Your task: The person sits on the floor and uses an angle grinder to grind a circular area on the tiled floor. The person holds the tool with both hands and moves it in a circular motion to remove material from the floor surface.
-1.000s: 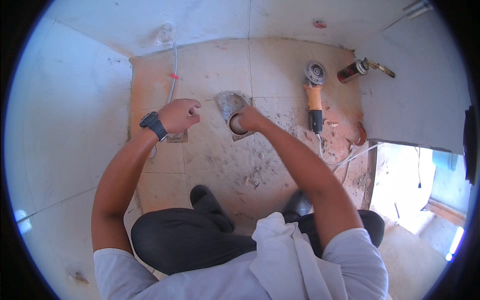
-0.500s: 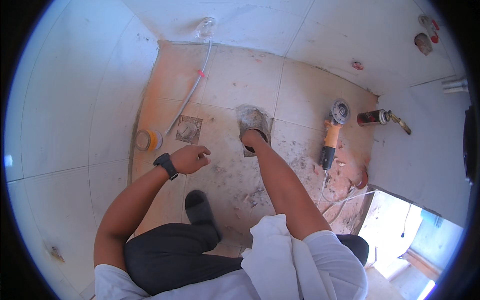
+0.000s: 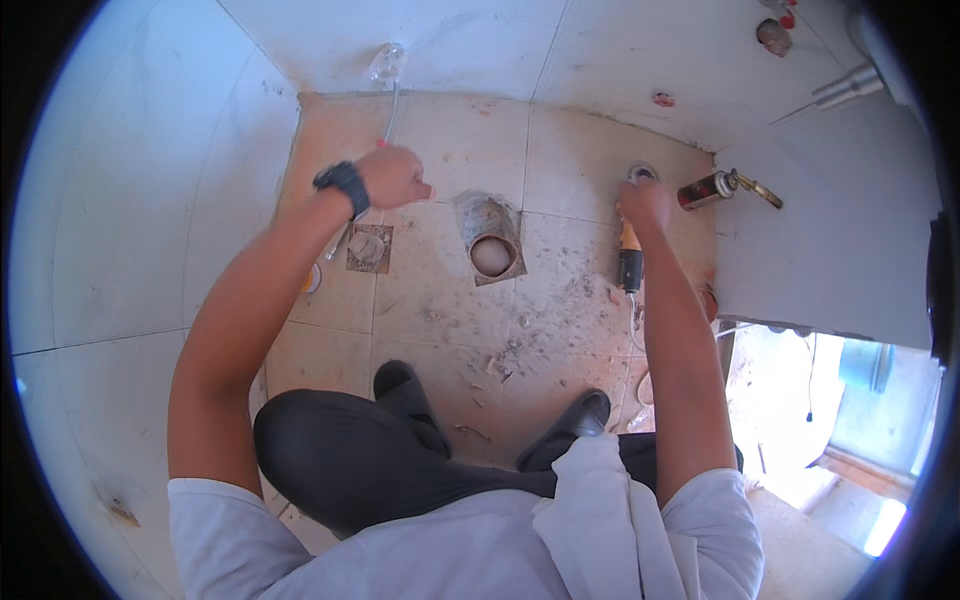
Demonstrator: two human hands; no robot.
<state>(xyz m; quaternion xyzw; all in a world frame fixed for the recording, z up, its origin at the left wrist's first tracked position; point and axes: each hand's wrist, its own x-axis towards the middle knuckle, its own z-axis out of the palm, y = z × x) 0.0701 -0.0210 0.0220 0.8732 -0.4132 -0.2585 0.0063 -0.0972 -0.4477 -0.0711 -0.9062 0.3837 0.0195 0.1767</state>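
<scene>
While the person squats over the tiled floor (image 3: 440,310), the right hand (image 3: 645,205) lies over the front part of an angle grinder (image 3: 629,250), just behind its disc; from where I stand, the back of that hand hides the fingertips, so I cannot tell whether they are closed around it. Orange and black, the grinder is on the floor near its right edge, toward the far right corner, with a pale cord (image 3: 632,318) trailing from its near end. Just to its right, at the floor's right edge, I see a gas torch (image 3: 708,190) with a brass nozzle. The left hand (image 3: 393,178), a black watch (image 3: 345,188) at its wrist, hangs toward the far left corner; its fingers look bent, but blur keeps me from telling whether they are pressed together. Nearer the person, a round cap (image 3: 367,247) sits in a square cut-out. Between the hands, toward the floor's middle, a round pipe opening (image 3: 492,257) shows in a rough, broken patch, with rubble (image 3: 497,368) scattered nearer the slippers (image 3: 408,398)
</scene>
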